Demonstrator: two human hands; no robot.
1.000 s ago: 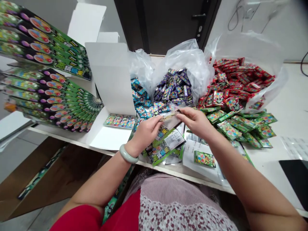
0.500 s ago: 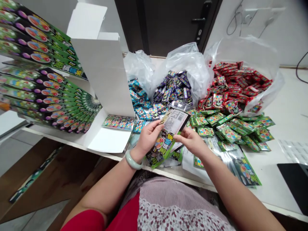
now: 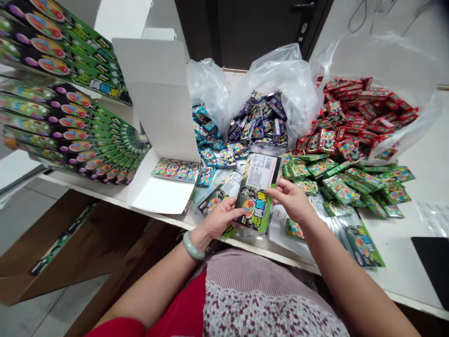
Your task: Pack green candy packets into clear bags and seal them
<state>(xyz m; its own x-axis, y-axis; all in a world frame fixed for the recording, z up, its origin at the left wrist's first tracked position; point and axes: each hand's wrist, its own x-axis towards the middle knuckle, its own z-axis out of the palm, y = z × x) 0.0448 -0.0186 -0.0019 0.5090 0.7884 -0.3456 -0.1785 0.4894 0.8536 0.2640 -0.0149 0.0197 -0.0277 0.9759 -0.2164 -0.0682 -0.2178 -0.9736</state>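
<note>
A row of small candy boxes (image 3: 175, 169) already lies inside the open white carton (image 3: 163, 195) at the desk's (image 3: 396, 245) near edge. Many more lie loose towards the far edge: blue boxes (image 3: 206, 131), purple boxes (image 3: 257, 120), red boxes (image 3: 366, 112) and green boxes (image 3: 351, 185). Whether the printed candy pouch (image 3: 257, 187) in hand is filled cannot be told; it is held over the near edge's middle. The left hand (image 3: 220, 217) pinches its lower left side, thumb on top; the right hand (image 3: 291, 199) grips its right edge, thumb and fingers closed narrowly.
</note>
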